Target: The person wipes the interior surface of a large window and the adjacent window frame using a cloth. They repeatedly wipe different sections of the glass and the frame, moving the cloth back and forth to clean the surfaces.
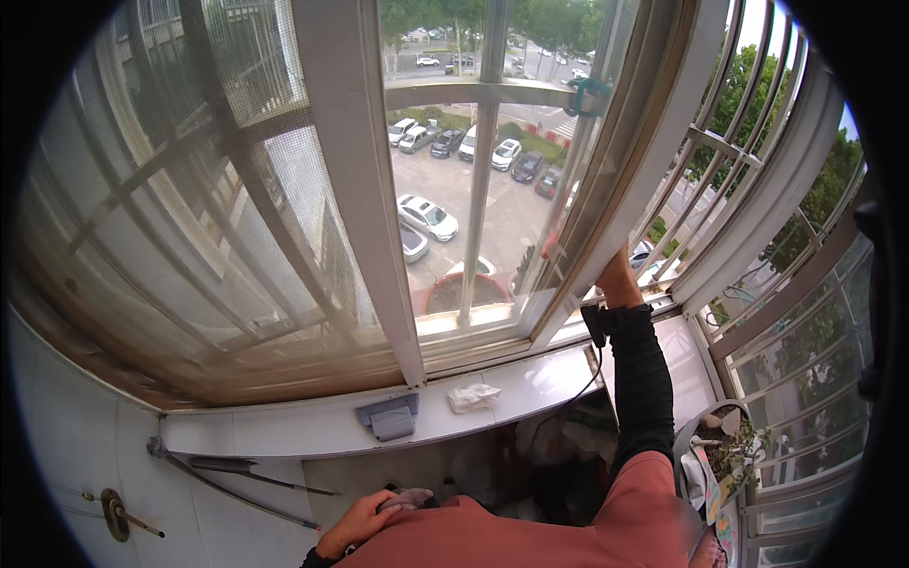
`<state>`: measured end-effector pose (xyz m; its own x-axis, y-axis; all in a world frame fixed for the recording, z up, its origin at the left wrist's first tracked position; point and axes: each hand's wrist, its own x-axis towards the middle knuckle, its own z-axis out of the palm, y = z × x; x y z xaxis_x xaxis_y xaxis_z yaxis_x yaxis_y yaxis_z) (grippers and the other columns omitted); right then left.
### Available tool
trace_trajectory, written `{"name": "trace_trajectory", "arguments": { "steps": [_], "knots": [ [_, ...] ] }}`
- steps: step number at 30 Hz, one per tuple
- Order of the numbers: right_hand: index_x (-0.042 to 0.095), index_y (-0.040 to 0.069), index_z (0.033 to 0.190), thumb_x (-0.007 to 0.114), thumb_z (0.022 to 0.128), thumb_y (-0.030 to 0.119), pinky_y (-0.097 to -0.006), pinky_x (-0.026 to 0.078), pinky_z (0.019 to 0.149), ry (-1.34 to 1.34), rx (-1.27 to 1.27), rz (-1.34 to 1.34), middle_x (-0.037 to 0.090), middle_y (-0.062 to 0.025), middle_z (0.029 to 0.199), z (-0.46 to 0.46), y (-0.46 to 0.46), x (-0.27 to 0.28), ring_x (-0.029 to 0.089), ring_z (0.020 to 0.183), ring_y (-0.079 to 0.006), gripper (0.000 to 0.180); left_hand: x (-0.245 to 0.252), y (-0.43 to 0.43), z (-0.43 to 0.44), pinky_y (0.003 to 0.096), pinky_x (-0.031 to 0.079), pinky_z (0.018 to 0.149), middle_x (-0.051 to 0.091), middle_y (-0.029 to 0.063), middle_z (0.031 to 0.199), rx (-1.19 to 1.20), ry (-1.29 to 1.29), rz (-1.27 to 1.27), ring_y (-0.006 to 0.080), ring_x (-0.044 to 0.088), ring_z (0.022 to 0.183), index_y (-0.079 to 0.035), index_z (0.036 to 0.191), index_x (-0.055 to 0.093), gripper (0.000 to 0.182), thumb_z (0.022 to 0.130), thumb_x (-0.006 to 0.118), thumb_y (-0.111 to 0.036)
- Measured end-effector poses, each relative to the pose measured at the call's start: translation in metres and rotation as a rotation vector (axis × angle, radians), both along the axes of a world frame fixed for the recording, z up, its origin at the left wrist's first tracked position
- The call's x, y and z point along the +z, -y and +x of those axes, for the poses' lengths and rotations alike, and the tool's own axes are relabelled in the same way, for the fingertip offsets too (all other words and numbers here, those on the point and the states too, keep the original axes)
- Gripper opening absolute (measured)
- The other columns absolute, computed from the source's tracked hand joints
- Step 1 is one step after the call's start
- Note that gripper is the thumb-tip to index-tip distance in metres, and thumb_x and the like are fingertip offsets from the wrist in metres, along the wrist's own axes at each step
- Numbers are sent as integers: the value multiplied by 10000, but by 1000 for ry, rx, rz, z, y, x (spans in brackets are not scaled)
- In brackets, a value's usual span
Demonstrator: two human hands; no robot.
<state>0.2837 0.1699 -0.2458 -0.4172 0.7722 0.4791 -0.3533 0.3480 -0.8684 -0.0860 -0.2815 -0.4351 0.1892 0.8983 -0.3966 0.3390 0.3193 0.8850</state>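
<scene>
My right arm, in a black sleeve, reaches through the gap at the right edge of the sliding window sash (pixel 632 163). My right hand (pixel 616 280) shows only at its wrist and back; the fingers are behind the sash frame, faintly seen through the glass, so their grip is hidden. A black device on a cord (pixel 595 326) is at that wrist. Low in the view, near my body, my left hand (pixel 366 522) holds a bunched greyish-pink cloth (pixel 412 499). On the white sill lie a folded grey-blue cloth (pixel 389 419) and a crumpled white tissue (pixel 474 397).
Metal security bars (pixel 479 213) stand outside the glass, above a parking lot with cars. A mesh screen (pixel 312 206) is at left. A plant pot (pixel 717 440) stands at right. Wall hoses (pixel 234 490) and a handle crank (pixel 117 515) are lower left. Bags lie under the sill.
</scene>
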Motion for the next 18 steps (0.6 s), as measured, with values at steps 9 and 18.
{"name": "trace_trajectory", "arguments": {
  "steps": [9, 18],
  "knots": [
    [662, -29, 1090, 383, 1107, 491, -421, 598, 708, -88, -161, -230, 723, -207, 824, 4, 13, 10, 726, 761, -308, 589, 7, -13, 13, 335, 550, 886, 763, 116, 1083, -32, -37, 16, 202, 707, 978, -43, 1241, 695, 276, 1061, 664, -251],
    [707, -60, 1146, 526, 1105, 338, -426, 616, 868, 56, -159, -163, 766, -207, 1010, 31, 2, 0, 762, 935, -281, 439, -7, -9, 10, 350, 560, 874, 760, 142, 1085, -26, -45, 30, 231, 722, 967, -37, 1237, 696, 281, 1052, 664, -246]
  ]
}}
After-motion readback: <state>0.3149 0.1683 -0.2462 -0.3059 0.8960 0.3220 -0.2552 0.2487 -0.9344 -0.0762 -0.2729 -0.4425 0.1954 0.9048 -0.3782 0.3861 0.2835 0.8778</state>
